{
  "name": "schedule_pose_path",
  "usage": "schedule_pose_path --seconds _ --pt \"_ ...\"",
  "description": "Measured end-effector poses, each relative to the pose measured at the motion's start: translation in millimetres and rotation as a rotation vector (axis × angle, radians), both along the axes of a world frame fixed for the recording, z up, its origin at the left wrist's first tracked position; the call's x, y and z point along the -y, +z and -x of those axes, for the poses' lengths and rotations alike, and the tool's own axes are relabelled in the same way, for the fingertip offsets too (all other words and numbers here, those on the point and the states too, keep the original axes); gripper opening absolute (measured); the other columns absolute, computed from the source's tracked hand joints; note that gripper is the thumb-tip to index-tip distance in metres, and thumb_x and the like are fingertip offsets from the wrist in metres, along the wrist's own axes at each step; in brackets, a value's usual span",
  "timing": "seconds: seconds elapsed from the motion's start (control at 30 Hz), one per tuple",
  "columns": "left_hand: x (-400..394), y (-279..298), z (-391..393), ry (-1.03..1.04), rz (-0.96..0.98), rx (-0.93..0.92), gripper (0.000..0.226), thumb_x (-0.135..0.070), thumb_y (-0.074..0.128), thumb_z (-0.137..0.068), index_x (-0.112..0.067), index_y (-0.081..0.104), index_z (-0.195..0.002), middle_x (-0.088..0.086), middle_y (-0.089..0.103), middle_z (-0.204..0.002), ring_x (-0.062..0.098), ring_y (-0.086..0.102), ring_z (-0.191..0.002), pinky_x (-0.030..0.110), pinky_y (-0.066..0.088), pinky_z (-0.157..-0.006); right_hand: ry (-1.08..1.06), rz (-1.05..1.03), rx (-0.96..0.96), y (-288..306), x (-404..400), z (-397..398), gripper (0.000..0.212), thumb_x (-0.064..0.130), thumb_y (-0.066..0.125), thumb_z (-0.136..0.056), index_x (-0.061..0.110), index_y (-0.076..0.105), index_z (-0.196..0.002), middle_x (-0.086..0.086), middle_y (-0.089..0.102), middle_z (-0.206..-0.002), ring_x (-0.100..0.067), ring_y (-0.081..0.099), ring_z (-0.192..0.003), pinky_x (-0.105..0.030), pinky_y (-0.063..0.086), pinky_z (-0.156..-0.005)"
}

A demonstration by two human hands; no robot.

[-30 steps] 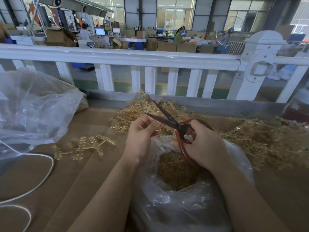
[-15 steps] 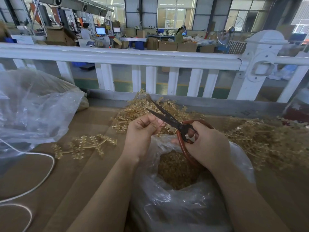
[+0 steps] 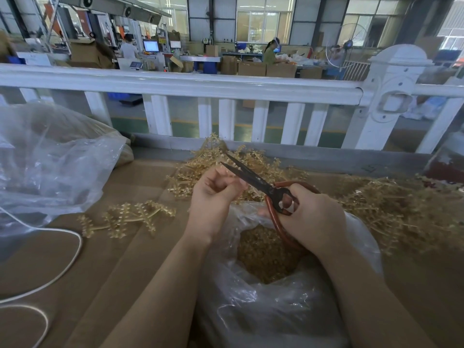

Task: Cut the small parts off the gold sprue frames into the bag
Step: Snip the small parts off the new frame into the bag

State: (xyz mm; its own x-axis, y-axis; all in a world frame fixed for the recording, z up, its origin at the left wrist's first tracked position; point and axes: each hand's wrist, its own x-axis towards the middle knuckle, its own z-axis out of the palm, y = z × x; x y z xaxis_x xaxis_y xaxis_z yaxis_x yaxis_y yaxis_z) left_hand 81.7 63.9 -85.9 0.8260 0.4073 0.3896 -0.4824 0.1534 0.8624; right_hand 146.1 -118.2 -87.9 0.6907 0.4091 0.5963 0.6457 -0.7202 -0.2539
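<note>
Brown cardboard (image 3: 130,262) lies under an open bag (image 3: 263,310). Over it, the right hand (image 3: 311,219) holds scissors (image 3: 253,180). The left hand (image 3: 213,197) is curled; I cannot tell what it pinches.

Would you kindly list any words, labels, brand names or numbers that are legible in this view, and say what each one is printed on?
No text here can be read.
Scissors: no mark visible on the blades or handles.
Clear bag: no print visible.
Monitor in the background: lit screen, content too small and blurred.
Small sign on the far wall: too small to read.
Cardboard boxes behind the white railing: no legible print.
</note>
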Motion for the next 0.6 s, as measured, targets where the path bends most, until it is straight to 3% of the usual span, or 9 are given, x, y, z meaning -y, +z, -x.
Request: schedule_pose_path --seconds 0.07,0.13,0.3,0.43,0.6 --pt "-1.2 0.9 0.3 -0.010 -0.026 0.015 0.015 0.015 0.061 -0.086 0.002 0.057 -0.094 -0.006 0.067 -0.063 0.006 0.061 -0.062 0.020 0.051 -0.068 -0.007 0.009 0.012 -1.4 -0.1 -1.3 0.058 0.085 0.047 -0.077 0.032 0.066 -0.090 0.017 0.063 -0.067 -0.005 0.048 -0.057 -0.020 0.039 -0.051" --pt "-2.5 1.1 1.2 -0.031 -0.058 0.013 0.017 0.011 0.062 -0.086 -0.005 0.061 -0.090 -0.008 0.065 -0.063 0.006 0.059 -0.061 0.021 0.050 -0.067 -0.002 0.007 0.014 -1.1 -0.5 -1.4 0.066 0.089 0.036 -0.077 0.032 0.066 -0.091 0.017 0.063 -0.067 -0.005 0.047 -0.056 -0.019 0.036 -0.049" --pt "-4.3 2.4 3.5 -0.078 -0.010 -0.052 0.012 -0.008 0.067 -0.078 -0.019 0.068 -0.072 0.002 0.066 -0.073 0.014 0.058 -0.070 0.026 0.049 -0.073 0.017 -0.025 0.011 0.6 -1.0 1.5 0.080 0.096 0.019 -0.074 0.033 0.065 -0.090 0.017 0.063 -0.067 -0.005 0.048 -0.056 -0.017 0.033 -0.049" --pt "-5.9 2.8 5.5 -0.088 0.032 -0.068 0.014 -0.010 0.066 -0.085 -0.015 0.070 -0.072 0.002 0.065 -0.072 0.012 0.056 -0.068 0.024 0.049 -0.074 0.006 -0.009 0.014 1.2 0.1 1.2 0.058 0.088 0.043 -0.077 0.034 0.062 -0.087 0.018 0.058 -0.062 -0.005 0.047 -0.054 -0.016 0.034 -0.048" --pt "-2.8 4.6 8.4 -0.120 0.065 -0.084 0.006 -0.015 0.070 -0.078 -0.015 0.075 -0.074 0.000 0.065 -0.068 0.010 0.054 -0.064 0.020 0.048 -0.070 0.021 -0.005 0.033 2.3 -0.3 1.6 0.050 0.084 0.049 -0.079 0.036 0.060 -0.088 0.023 0.051 -0.064 -0.001 0.045 -0.054 -0.011 0.029 -0.048"
